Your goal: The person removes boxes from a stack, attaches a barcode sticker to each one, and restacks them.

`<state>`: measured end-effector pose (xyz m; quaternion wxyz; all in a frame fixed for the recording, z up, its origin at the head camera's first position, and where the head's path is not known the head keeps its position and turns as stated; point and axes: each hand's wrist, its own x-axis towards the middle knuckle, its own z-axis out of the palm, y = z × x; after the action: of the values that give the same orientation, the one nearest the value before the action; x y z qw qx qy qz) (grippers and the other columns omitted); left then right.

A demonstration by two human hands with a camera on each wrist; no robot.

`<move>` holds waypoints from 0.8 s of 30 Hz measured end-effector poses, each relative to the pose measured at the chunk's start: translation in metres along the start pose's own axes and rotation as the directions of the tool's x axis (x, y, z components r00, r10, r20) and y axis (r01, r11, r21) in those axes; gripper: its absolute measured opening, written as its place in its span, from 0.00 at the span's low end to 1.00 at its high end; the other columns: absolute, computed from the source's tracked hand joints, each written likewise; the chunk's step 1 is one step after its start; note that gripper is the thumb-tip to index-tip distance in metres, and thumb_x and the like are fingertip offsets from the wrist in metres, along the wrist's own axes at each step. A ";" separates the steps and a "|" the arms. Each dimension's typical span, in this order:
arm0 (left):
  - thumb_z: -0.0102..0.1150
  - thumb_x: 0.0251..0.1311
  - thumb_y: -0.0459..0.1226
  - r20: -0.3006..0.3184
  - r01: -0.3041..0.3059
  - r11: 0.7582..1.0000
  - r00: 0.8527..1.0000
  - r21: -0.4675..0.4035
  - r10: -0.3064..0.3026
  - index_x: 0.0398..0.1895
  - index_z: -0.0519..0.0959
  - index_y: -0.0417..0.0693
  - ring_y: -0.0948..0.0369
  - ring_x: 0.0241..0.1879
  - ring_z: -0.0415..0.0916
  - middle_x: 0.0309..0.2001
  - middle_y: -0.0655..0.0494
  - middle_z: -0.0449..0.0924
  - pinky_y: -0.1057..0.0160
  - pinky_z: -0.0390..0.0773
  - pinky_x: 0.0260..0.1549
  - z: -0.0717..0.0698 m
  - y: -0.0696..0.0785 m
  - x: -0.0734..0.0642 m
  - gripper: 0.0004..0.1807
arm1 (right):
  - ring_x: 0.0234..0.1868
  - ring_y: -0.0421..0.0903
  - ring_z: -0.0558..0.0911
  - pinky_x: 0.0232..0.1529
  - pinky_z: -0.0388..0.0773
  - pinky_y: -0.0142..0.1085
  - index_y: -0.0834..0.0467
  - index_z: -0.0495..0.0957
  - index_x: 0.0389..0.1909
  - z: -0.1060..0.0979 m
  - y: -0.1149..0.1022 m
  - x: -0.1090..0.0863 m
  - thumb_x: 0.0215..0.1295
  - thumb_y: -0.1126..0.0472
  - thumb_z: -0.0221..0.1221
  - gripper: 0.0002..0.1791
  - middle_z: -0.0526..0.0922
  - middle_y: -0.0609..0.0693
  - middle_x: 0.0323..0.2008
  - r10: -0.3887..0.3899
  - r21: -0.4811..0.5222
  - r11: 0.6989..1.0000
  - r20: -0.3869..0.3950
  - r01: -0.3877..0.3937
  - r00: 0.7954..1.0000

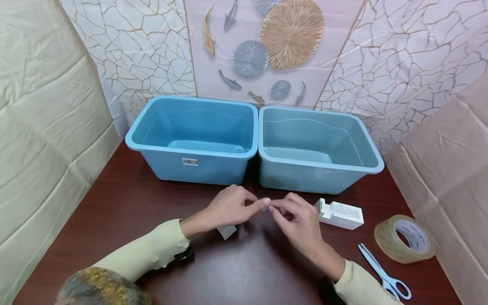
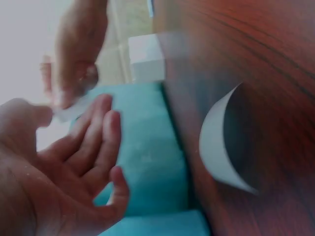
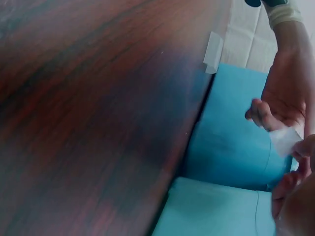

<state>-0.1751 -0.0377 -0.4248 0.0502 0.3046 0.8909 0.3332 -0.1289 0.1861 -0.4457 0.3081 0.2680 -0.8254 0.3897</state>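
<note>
A small, translucent piece of tape [image 3: 284,141] is between the two hands, in front of the bins. The left hand [image 1: 233,206] pinches it near the thumb tip; its other fingers extend loosely in the left wrist view. From the other side, the right hand [image 1: 299,218] pinches the tape with thumb and forefinger. Below the left wrist lies a small white strip [image 1: 227,231], which looks curved up off the table in the left wrist view. Just beyond the right hand stands a white tape dispenser [image 1: 340,214].
Two blue plastic bins [image 1: 192,167] [image 1: 301,180] stand side by side at the back. At the right lie a wide roll of clear packing tape [image 1: 385,239] and light blue scissors [image 1: 375,267]. A mottled brown-yellow shape [image 1: 101,288] fills the lower left corner. Fabric hangs around the table.
</note>
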 end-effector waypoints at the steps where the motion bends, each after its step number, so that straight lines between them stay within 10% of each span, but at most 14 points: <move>1: 0.46 0.73 0.69 -0.008 0.009 1.000 1.000 -0.018 -0.009 0.19 0.84 0.65 0.71 0.14 0.63 0.10 0.70 0.60 0.68 0.62 0.16 0.002 0.001 0.003 0.32 | 0.25 0.35 0.73 0.27 0.68 0.22 0.51 0.92 0.37 -0.001 0.001 0.001 0.57 0.71 0.75 0.12 0.78 0.40 0.23 -0.039 0.006 0.999 -0.011 0.039 0.999; 10: 0.59 0.74 0.48 0.014 -0.045 0.976 0.999 -0.211 0.049 0.43 0.90 0.63 0.69 0.18 0.66 0.27 0.64 0.85 0.68 0.68 0.21 0.006 0.004 0.026 0.10 | 0.30 0.40 0.75 0.31 0.69 0.26 0.55 0.93 0.41 -0.007 0.013 -0.005 0.54 0.71 0.75 0.14 0.84 0.47 0.29 -0.117 -0.030 0.993 -0.052 0.115 0.992; 16: 0.60 0.76 0.41 -0.054 -0.199 0.979 0.979 -0.046 0.197 0.44 0.90 0.58 0.71 0.22 0.72 0.29 0.64 0.87 0.72 0.72 0.25 0.011 0.015 0.045 0.09 | 0.33 0.40 0.81 0.32 0.78 0.25 0.57 0.88 0.46 -0.014 0.018 -0.007 0.60 0.70 0.73 0.13 0.85 0.49 0.37 0.131 -0.006 0.991 -0.098 -0.132 0.987; 20: 0.59 0.77 0.41 -0.102 -0.291 0.941 0.945 0.170 0.311 0.47 0.90 0.58 0.72 0.31 0.78 0.38 0.68 0.89 0.73 0.78 0.33 0.021 0.026 0.059 0.10 | 0.34 0.35 0.84 0.34 0.79 0.23 0.56 0.87 0.45 -0.020 0.023 -0.003 0.67 0.67 0.70 0.08 0.88 0.49 0.36 0.352 0.048 0.936 -0.091 -0.349 0.932; 24: 0.60 0.76 0.40 -0.139 -0.267 0.960 0.951 0.083 0.277 0.55 0.86 0.52 0.72 0.37 0.84 0.43 0.64 0.92 0.74 0.80 0.38 0.031 0.034 0.070 0.11 | 0.31 0.31 0.83 0.32 0.78 0.21 0.55 0.88 0.42 -0.030 0.031 0.000 0.67 0.65 0.70 0.05 0.90 0.53 0.35 0.473 0.091 0.881 -0.151 -0.464 0.868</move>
<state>-0.2054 0.0401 -0.4195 -0.0727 0.4000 0.8517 0.3307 -0.1408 0.2278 -0.4451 0.2664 0.0338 -0.8261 0.4954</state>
